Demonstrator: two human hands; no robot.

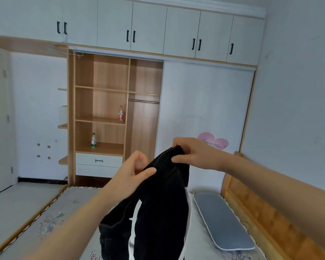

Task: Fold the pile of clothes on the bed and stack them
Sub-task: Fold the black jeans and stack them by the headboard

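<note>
A black garment (163, 207) with a ribbed band and white stripes down its side hangs in the air over the bed (68, 207). My right hand (193, 153) pinches the ribbed band at its top. My left hand (133, 169) grips the same band a little lower and to the left, thumb lying across the cloth. The garment's lower part droops toward the mattress and runs out of the bottom of the view. No pile of other clothes shows.
A grey pillow (223, 220) lies on the bed's right side beside the wooden headboard (261, 212). Beyond the bed stands an open wardrobe (101, 102) holding two bottles, with a white sliding door (204, 109) to its right. Floor runs along the bed's left.
</note>
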